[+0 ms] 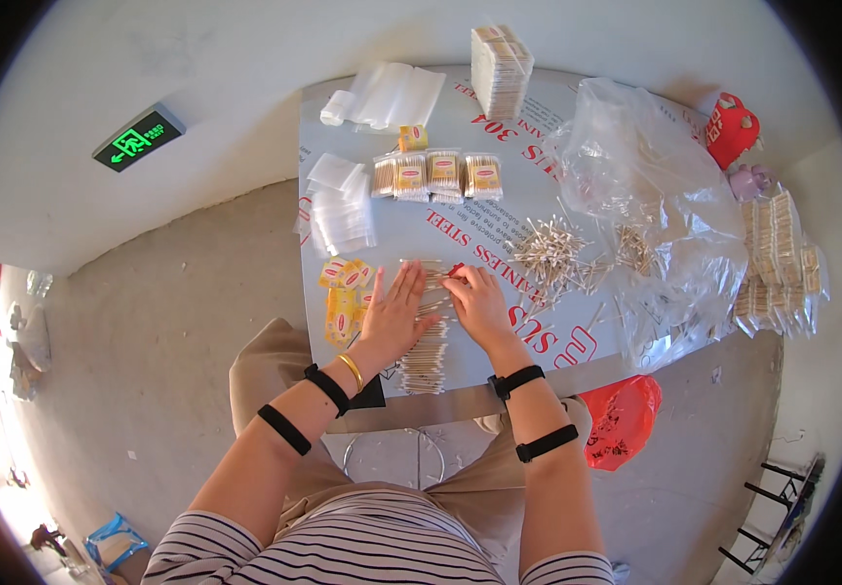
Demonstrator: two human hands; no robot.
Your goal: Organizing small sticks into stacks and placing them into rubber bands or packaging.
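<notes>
Slender, white-tipped cotton swabs (pixel 424 366) lie on the printed grey surface (pixel 396 229) between our flat, open left hand (pixel 394 316) and our curled right hand (pixel 480 304), whose hold we cannot tell.

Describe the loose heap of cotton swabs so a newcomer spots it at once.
Start at the silver-grey table and find the right hand near its front edge. The loose heap of cotton swabs lies beyond that hand, to its right, left of the clear plastic bag. Its swabs point every which way, unlike the lined-up row beside the left hand.
</notes>
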